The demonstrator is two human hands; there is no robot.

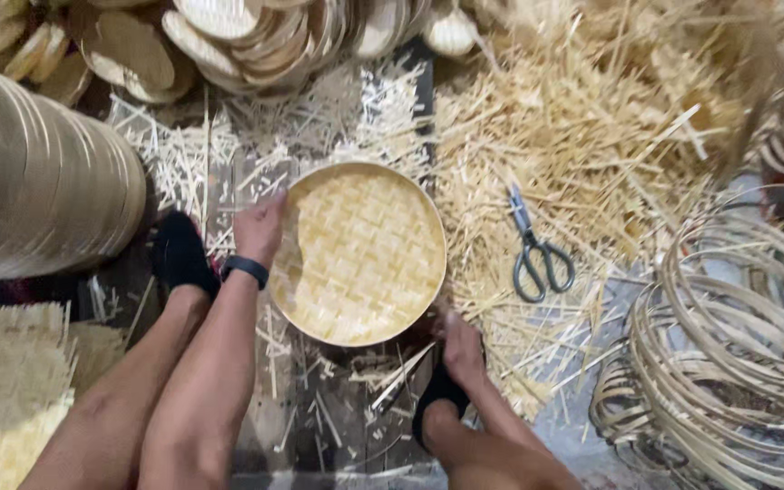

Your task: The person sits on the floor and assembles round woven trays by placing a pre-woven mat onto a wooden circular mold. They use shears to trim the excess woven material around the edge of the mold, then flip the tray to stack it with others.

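A round, shallow woven bamboo tray (365, 249) lies on the floor between my legs. My left hand (260, 227), with a dark band on its wrist, grips the tray's left rim, fingers over the edge. At the lower right edge of the tray, my right hand (462, 349) holds the rim; its fingers are partly hidden. Both of my feet wear black socks, one left of the tray (179, 254) and one below it (435, 399).
Grey-handled scissors (533, 254) lie on bamboo offcuts (592, 136) right of the tray. Several bamboo hoops (728, 345) are piled at the right. A tall stack of rims (38, 181) stands at the left, finished trays (229, 41) at the top, and woven mats (6, 390) at the lower left.
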